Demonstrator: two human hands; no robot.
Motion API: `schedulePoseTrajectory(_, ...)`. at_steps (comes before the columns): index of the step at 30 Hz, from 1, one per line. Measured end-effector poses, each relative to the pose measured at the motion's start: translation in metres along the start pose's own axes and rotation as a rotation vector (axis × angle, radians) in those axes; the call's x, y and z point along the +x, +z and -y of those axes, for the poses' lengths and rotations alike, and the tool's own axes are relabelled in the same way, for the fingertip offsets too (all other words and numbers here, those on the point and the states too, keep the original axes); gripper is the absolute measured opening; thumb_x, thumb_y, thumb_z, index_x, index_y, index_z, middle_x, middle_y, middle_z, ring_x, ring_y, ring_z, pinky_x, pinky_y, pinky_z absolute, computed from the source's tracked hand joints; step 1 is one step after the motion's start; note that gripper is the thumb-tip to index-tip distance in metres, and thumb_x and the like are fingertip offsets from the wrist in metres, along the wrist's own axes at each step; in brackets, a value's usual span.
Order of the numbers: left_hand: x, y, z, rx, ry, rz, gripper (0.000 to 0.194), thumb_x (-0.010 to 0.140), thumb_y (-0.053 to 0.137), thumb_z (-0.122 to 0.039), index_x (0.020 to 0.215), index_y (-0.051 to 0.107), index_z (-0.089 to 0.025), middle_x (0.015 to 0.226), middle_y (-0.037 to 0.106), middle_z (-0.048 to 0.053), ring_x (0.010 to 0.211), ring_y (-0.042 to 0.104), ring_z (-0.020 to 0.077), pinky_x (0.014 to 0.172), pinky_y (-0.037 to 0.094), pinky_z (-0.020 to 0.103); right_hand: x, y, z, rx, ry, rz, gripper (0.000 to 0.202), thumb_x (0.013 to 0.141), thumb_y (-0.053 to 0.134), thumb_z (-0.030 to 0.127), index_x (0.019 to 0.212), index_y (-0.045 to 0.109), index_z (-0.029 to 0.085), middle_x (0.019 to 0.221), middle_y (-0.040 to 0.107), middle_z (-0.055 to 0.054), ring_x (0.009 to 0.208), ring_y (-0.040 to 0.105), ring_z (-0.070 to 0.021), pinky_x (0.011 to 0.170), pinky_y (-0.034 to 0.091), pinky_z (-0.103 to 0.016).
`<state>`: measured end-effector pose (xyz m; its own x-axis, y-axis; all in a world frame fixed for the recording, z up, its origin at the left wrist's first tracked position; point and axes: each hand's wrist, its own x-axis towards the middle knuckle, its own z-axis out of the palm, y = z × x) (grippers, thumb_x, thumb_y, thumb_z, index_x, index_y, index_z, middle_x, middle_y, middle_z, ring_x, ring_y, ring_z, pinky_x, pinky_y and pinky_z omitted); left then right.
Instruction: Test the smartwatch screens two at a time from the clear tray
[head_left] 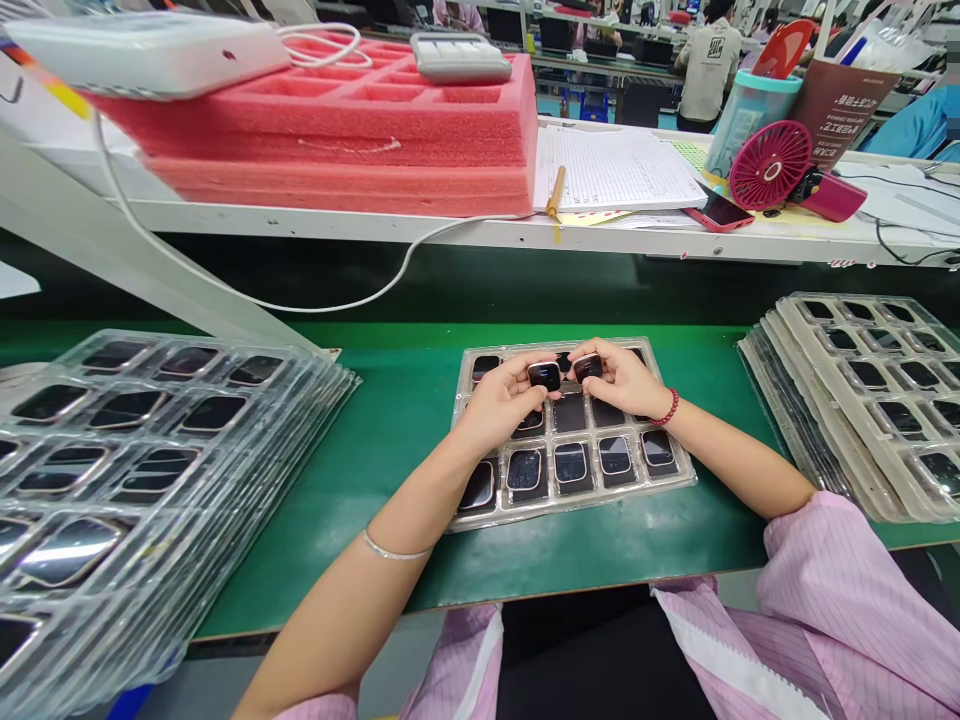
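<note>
Over a clear plastic tray (585,508) on the green tabletop, both of my hands are raised close together. Between the thumb and fingers of my left hand (501,398) is a smartwatch body (544,376) with a dark, shiny face. My right hand (624,380) pinches a second smartwatch body (588,367), its face tilted. The tray's pockets hold several more square watch bodies, such as one in the front row (571,462). Part of the tray's back rows is hidden behind my hands.
Tall stacks of watch-filled trays stand at left (187,450) and right (847,400). Above the back of the table runs a white shelf (450,232) with pink foam (337,150), papers (615,165), a pen (556,192), a phone (720,210) and a small fan (771,165). A white cable (360,303) droops from it.
</note>
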<state>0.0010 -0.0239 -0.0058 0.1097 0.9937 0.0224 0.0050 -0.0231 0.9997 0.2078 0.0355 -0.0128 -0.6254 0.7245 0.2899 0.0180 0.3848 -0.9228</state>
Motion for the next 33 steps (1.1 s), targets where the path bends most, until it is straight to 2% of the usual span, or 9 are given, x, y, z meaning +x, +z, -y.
schedulePoseTrajectory(4, 0.0003, -0.0015, 0.001, 0.018, 0.033, -0.009, 0.036, 0.076, 0.073, -0.035, 0.106, 0.068, -0.015, 0.096, 0.074, 0.009, 0.071, 0.071, 0.02, 0.054, 0.048, 0.025, 0.0, -0.0011, 0.0009, 0.068, 0.092, 0.023, 0.025, 0.086, 0.058, 0.026, 0.109, 0.056, 0.016, 0.096, 0.066, -0.005, 0.065, 0.062, -0.0105, 0.059, 0.053, -0.023)
schedulePoseTrajectory(6, 0.0001, -0.0019, 0.001, 0.02, 0.032, -0.018, 0.035, 0.076, 0.073, -0.035, 0.105, 0.068, -0.016, 0.097, 0.074, 0.009, 0.071, 0.071, 0.02, 0.053, 0.048, 0.025, 0.0, -0.0012, 0.0019, 0.085, 0.109, 0.022, 0.025, 0.086, 0.059, 0.026, 0.109, 0.057, 0.016, 0.093, 0.066, -0.005, 0.062, 0.061, -0.0099, 0.058, 0.053, -0.023)
schedulePoseTrajectory(9, -0.0004, -0.0021, 0.0004, 0.024, 0.018, -0.024, 0.037, 0.074, 0.075, -0.032, 0.108, 0.068, -0.018, 0.102, 0.075, 0.009, 0.075, 0.072, 0.0213, 0.053, 0.047, 0.024, 0.0002, -0.001, 0.0029, 0.088, 0.081, 0.022, 0.03, 0.081, 0.063, 0.023, 0.11, 0.058, 0.017, 0.098, 0.067, -0.006, 0.069, 0.064, -0.0117, 0.063, 0.055, -0.025)
schedulePoseTrajectory(14, -0.001, -0.0019, -0.0016, 0.05, 0.009, -0.034, 0.035, 0.075, 0.074, -0.034, 0.104, 0.069, -0.016, 0.096, 0.075, 0.009, 0.07, 0.071, 0.0205, 0.053, 0.046, 0.025, 0.0001, -0.0011, 0.0014, 0.095, 0.112, 0.047, 0.025, 0.086, 0.061, 0.026, 0.108, 0.059, 0.016, 0.094, 0.067, -0.005, 0.065, 0.063, -0.0108, 0.061, 0.055, -0.024)
schedulePoseTrajectory(17, -0.0015, -0.0009, -0.003, 0.023, -0.006, 0.002, 0.044, 0.073, 0.074, -0.029, 0.114, 0.066, -0.018, 0.107, 0.074, 0.01, 0.081, 0.073, 0.0233, 0.057, 0.049, 0.026, 0.0003, -0.0013, -0.0006, 0.091, 0.05, 0.036, 0.029, 0.082, 0.064, 0.023, 0.11, 0.058, 0.016, 0.098, 0.067, -0.006, 0.077, 0.066, -0.0143, 0.066, 0.055, -0.026)
schedulePoseTrajectory(20, -0.0011, -0.0002, -0.0025, 0.008, 0.002, 0.02, 0.046, 0.073, 0.073, -0.029, 0.117, 0.065, -0.016, 0.109, 0.074, 0.012, 0.082, 0.073, 0.0231, 0.059, 0.051, 0.026, 0.0006, -0.0012, -0.0025, 0.065, 0.002, 0.024, 0.028, 0.08, 0.063, 0.019, 0.107, 0.058, 0.016, 0.096, 0.067, -0.007, 0.086, 0.067, -0.0178, 0.069, 0.054, -0.027)
schedulePoseTrajectory(28, -0.0006, -0.0005, -0.0019, 0.011, 0.01, 0.011, 0.044, 0.074, 0.069, -0.024, 0.116, 0.064, -0.016, 0.108, 0.073, 0.011, 0.079, 0.072, 0.0201, 0.058, 0.05, 0.025, 0.001, -0.0007, -0.0017, 0.044, -0.013, 0.028, 0.027, 0.078, 0.06, 0.018, 0.106, 0.057, 0.017, 0.091, 0.066, -0.005, 0.086, 0.066, -0.0181, 0.071, 0.053, -0.029)
schedulePoseTrajectory(33, -0.0014, -0.0003, -0.0026, -0.001, 0.007, -0.001, 0.048, 0.071, 0.067, -0.018, 0.118, 0.063, -0.017, 0.109, 0.073, 0.009, 0.081, 0.072, 0.0198, 0.059, 0.05, 0.024, 0.0001, -0.0002, 0.0004, 0.029, -0.021, 0.026, 0.032, 0.075, 0.059, 0.016, 0.107, 0.056, 0.017, 0.101, 0.066, -0.007, 0.092, 0.067, -0.0192, 0.073, 0.053, -0.028)
